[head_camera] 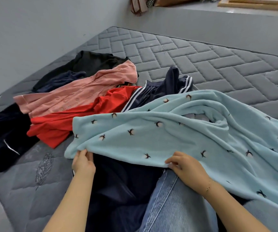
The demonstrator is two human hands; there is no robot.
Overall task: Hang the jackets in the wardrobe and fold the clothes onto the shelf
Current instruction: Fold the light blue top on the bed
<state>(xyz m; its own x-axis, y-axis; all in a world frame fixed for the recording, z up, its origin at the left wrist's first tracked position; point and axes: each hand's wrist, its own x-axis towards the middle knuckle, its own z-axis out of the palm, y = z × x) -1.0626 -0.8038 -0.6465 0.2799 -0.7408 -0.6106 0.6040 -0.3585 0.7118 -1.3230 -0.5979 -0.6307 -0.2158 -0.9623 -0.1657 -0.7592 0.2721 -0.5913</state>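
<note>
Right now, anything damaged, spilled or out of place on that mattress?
Nothing damaged or spilled. The clothes are simply unfolded: pink button-up, red garment and striped navy piece overlap in a loose heap on the mattress. Both hands, left hand and right hand, pinch the light blue blanket's near edge.

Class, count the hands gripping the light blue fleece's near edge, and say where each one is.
2. The left hand pinches the light blue fleece at its near left corner; the right hand pinches the same edge further right, above the denim-clad knee.
</note>
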